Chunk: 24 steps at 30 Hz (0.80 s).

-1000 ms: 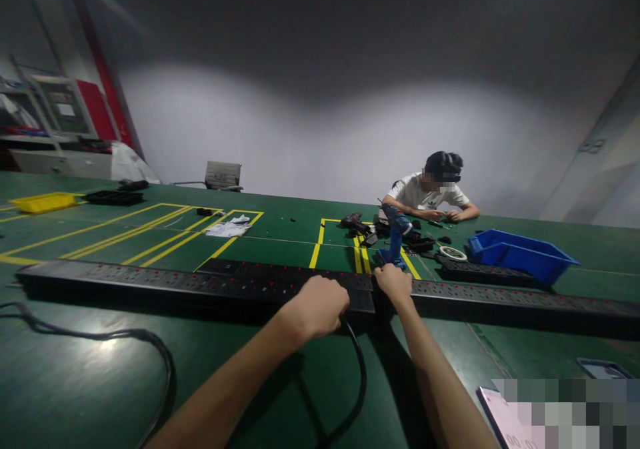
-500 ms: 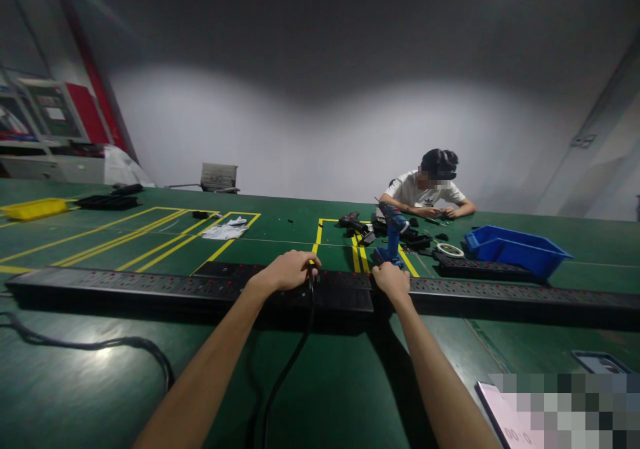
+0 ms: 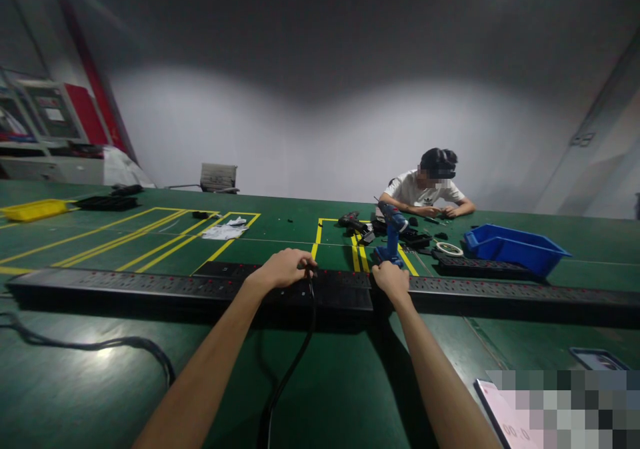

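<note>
Both hands sit on the long black power strip [image 3: 200,287]: left hand [image 3: 283,269] closed around a black cable [image 3: 285,382] at its plug (plug itself hidden), right hand [image 3: 393,281] curled on the strip's end. Beyond stands a blue drill [image 3: 391,232].

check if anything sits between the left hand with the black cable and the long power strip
Nothing visible does. The left hand rests right on the power strip, holding the black cable against its top. The right hand steadies the strip's end.
</note>
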Each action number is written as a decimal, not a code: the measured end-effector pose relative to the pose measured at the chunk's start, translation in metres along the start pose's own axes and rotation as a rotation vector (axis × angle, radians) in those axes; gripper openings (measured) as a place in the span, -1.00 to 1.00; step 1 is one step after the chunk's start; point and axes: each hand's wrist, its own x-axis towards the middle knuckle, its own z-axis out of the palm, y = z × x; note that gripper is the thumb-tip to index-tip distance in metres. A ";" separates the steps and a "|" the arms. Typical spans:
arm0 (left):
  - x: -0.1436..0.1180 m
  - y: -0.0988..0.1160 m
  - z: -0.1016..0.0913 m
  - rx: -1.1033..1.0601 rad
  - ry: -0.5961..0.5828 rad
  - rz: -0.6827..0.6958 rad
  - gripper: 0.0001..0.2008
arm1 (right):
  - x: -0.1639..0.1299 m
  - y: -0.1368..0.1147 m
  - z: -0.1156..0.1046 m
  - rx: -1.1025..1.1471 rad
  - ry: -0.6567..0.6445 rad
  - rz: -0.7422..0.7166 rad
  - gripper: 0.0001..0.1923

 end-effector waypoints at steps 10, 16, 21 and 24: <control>0.004 -0.015 0.008 -0.091 0.029 0.004 -0.72 | 0.000 0.000 0.001 0.004 0.002 -0.003 -0.54; 0.003 -0.009 0.008 0.010 0.061 -0.002 -0.74 | 0.001 0.001 0.001 0.002 -0.005 -0.003 -0.53; 0.002 -0.003 0.007 0.092 0.068 -0.012 -0.73 | 0.000 0.000 0.000 -0.010 0.004 -0.004 -0.53; 0.001 0.001 0.009 0.116 0.074 -0.014 -0.73 | 0.000 0.000 0.000 -0.010 0.005 -0.005 -0.53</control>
